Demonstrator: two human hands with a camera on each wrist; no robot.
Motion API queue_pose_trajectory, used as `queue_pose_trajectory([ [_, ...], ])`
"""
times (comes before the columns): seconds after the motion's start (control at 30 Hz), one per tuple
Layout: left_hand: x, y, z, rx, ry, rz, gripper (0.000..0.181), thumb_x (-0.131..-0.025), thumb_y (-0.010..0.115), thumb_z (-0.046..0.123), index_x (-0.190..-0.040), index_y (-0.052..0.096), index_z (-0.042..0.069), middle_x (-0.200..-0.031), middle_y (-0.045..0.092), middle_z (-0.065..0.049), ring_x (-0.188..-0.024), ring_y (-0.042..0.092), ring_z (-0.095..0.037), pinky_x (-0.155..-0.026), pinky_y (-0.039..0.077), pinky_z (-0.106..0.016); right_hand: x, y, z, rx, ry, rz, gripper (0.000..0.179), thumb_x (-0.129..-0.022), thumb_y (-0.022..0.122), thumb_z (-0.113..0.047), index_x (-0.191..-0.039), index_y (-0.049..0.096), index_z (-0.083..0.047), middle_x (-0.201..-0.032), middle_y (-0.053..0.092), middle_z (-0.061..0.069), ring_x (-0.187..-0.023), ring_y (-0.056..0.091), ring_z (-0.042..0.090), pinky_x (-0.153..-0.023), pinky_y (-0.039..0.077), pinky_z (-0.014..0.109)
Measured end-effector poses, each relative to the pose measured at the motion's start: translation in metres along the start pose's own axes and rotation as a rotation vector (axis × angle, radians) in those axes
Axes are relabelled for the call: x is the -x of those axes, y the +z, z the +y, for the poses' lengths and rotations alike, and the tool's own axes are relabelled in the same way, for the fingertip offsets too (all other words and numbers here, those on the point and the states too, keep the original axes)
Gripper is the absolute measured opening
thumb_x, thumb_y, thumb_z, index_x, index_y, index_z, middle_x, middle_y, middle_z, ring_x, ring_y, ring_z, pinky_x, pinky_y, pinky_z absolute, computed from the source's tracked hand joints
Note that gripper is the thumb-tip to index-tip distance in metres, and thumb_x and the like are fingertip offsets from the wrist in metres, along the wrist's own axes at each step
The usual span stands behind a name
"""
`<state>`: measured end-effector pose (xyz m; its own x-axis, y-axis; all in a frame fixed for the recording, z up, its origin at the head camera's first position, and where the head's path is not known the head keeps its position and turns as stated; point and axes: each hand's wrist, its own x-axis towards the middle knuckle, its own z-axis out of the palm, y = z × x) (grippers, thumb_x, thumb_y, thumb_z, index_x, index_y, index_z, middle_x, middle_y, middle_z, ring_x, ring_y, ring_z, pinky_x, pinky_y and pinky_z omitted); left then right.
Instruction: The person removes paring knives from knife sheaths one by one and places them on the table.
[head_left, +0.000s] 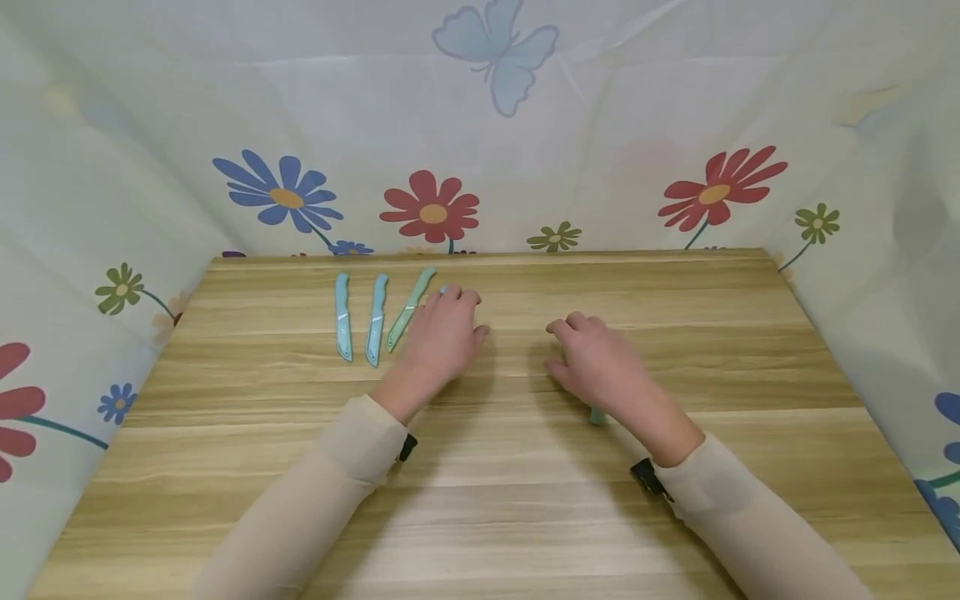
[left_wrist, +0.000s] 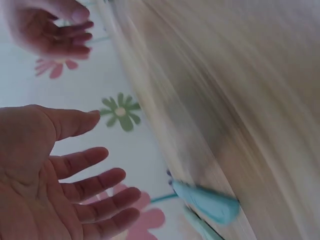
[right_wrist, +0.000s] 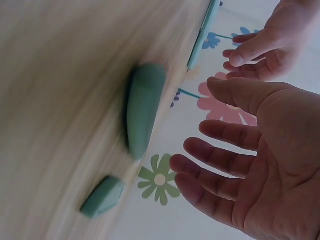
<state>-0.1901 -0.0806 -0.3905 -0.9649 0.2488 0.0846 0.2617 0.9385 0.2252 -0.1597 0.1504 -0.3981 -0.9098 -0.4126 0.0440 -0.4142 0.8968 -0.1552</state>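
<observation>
Spread, holding nothing, with left hand (head_left: 441, 335) near slim pale-green plastic-looking knife (head_left: 411, 310) beside two light-blue knives (head_left: 377, 321), apparently spaced for grasping on wooden table (head_left: 510, 500), and right hand (head_left: 606, 365) above partly hidden green piece (head_left: 596, 416).

Here, table (head_left: 517, 492) seen streaked in light and darker brown wood grain. On table's left, two knives (head_left: 342, 317) coloured light blue, then slim knife (head_left: 411, 310) in pale green; green spotted again, on small piece (head_left: 596, 416) right of table's middle. Behind table, white backdrop (head_left: 180, 108) printed with yellow-centred red, blue, green flowers (head_left: 432, 214), pale-blue butterfly (head_left: 498, 58).
</observation>
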Motion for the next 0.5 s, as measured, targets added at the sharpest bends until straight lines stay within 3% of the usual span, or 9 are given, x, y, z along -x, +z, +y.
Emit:
queue_pose_trajectory([
  [0.27, -0.015, -0.002, -0.029, 0.0, -0.043, -0.015, 0.045, -0.104, 0.07, 0.03, -0.139, 0.063, 0.002, -0.138, 0.06, -0.019, -0.125, 0.058, -0.042, -0.098, 0.053, -0.058, -0.006, 0.004, -0.015, 0.017, -0.041, 0.004, 0.053, -0.099, 0.077, -0.031, -0.141, 0.063, -0.003, -0.128, 0.065, 0.017, -0.116, 0.062, 0.038, -0.095, 0.056, 0.048],
  [0.5, -0.032, -0.003, -0.045, -0.061, -0.061, -0.023, 0.042, -0.104, 0.068, 0.028, -0.134, 0.064, -0.003, -0.129, 0.062, -0.022, -0.114, 0.062, -0.042, -0.09, 0.056, -0.055, -0.01, 0.006, -0.031, 0.048, -0.059, -0.016, 0.056, -0.1, 0.075, -0.035, -0.147, 0.06, -0.008, -0.134, 0.062, 0.015, -0.121, 0.06, 0.036, -0.096, 0.055, 0.05],
])
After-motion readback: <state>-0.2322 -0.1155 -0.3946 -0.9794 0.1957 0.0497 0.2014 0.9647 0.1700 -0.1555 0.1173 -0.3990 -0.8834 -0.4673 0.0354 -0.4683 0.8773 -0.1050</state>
